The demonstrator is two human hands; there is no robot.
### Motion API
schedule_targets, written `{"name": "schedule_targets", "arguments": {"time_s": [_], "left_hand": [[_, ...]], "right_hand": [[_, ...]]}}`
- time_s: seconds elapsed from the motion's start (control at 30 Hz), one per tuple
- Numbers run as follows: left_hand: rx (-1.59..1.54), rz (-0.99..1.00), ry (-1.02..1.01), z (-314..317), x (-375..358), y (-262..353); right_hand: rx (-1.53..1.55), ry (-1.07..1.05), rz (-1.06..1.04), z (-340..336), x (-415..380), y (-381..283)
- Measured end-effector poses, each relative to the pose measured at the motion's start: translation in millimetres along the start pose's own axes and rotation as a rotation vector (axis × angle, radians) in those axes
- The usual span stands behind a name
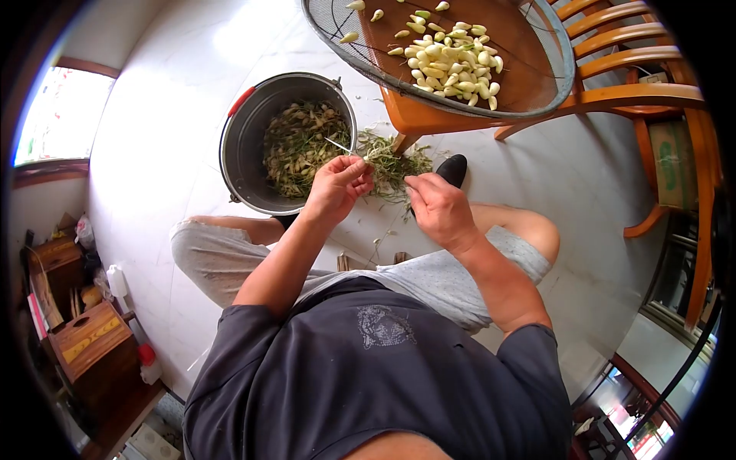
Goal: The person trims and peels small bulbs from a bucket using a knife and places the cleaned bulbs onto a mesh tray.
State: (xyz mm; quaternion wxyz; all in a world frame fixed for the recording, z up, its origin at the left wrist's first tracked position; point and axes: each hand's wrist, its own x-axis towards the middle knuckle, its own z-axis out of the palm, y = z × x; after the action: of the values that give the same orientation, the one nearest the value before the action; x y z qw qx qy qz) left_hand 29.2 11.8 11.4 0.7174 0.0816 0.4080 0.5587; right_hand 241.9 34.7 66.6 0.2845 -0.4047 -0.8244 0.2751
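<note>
My left hand (340,186) is closed in a pinch beside the bucket's rim, with a small pale scallion bulb (367,159) at its fingertips. A thin, whitish pointed strip (338,146) juts from the same grip over the bucket. To the right, my right hand (442,205) is curled with thumb and fingers pressed together; I cannot tell what is in it. The grey metal bucket (228,165) with a red grip on its handle holds many unpeeled bulbs (303,142) with dry brown skins. Green and pale trimmings (395,165) lie heaped on the floor below both hands.
Many peeled white bulbs (452,65) lie in a round mesh sieve (563,65) on a wooden chair (410,115). A black shoe (452,170) is beside the trimmings. Wooden boxes (92,341) stand at the left, and a second chair (694,153) at the right.
</note>
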Motion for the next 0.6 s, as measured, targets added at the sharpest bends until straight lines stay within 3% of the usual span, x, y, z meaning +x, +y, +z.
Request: {"name": "schedule_targets", "arguments": {"time_s": [0.37, 0.6], "left_hand": [[-0.045, 0.034, 0.056, 9.8, -6.8, -0.3], [-0.171, -0.035, 0.040, 15.9, -7.0, -1.5]], "right_hand": [[-0.214, 0.052, -0.162, 2.6, -2.1, -4.7], [-0.233, 0.039, -0.124, 2.4, -3.7, -6.1]]}}
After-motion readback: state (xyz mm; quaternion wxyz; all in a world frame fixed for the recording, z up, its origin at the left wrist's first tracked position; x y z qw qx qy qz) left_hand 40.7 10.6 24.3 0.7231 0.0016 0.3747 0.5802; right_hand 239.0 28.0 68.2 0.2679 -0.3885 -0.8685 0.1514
